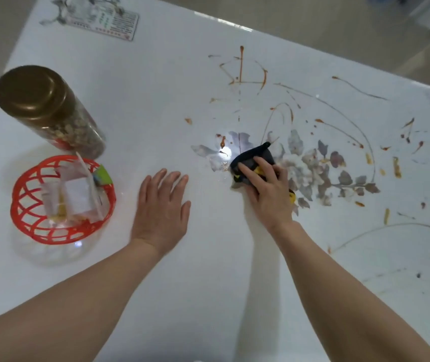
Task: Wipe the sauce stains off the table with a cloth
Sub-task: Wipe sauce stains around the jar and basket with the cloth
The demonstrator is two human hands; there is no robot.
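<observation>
**wipe_watcher:** While the right hand (268, 190) presses the dark, yellow-trimmed cloth (257, 155) onto the white table (208, 283), fingers laid fairly straight over it and slightly apart, what's the left hand (161, 205) doing?

**tablefan22:** lol just parked flat beside it, fingers straight, nearly together, holding nothing. Cloth's mid-table on the flower print. Orange sauce stains (240, 64) streak beyond it and off right. Gold-lidded jar (49, 108) and red basket (25, 212) stand far left.

L grip (162, 205), R grip (267, 190) palm-down
</observation>
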